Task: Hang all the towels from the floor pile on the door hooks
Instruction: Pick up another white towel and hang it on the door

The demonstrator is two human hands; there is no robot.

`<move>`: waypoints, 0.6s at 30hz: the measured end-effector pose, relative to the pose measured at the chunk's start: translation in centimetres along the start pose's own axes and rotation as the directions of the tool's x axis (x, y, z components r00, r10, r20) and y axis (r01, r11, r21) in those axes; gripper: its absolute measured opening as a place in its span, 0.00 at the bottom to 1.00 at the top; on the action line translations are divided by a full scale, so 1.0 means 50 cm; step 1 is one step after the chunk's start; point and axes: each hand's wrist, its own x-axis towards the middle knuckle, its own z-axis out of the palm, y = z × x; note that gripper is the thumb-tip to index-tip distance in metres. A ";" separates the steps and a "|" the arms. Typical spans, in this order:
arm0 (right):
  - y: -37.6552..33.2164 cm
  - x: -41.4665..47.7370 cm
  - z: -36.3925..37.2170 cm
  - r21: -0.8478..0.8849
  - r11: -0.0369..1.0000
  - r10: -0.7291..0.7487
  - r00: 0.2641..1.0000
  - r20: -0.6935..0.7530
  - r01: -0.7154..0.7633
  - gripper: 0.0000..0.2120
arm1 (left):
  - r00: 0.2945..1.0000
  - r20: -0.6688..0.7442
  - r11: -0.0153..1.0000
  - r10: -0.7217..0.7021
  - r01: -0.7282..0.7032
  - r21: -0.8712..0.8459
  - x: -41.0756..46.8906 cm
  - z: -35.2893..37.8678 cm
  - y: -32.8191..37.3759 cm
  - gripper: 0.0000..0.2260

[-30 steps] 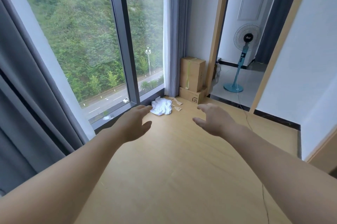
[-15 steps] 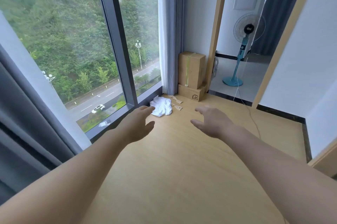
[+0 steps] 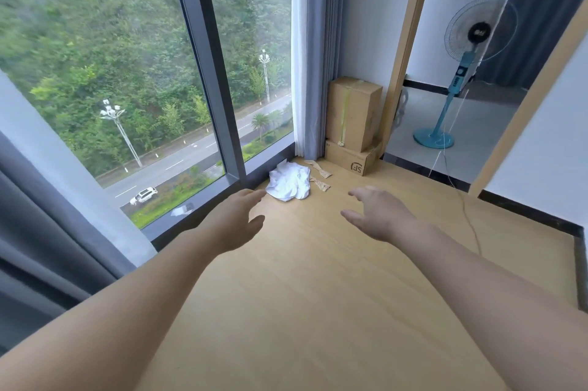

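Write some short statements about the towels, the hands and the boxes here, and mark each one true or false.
1. The towels lie on the floor by the window. True.
2. The left hand holds a towel. False: it is open and empty.
3. Two boxes are stacked in the corner. True.
4. The fan stands beside the towels. False: it stands beyond the doorway.
5. The right hand is open, touching nothing. True.

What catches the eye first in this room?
Two bare hands stretch forward, empty: the left hand and the right hand, above the pale wooden floor. Beyond them a crumpled white towel pile lies beside the tall window, with stacked brown cardboard boxes in the corner.
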 end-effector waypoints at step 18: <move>0.114 0.413 -0.053 0.015 0.996 -0.092 0.993 0.073 0.091 0.20 | 0.996 0.021 0.996 -0.091 0.090 0.013 0.376 0.054 -0.035 0.23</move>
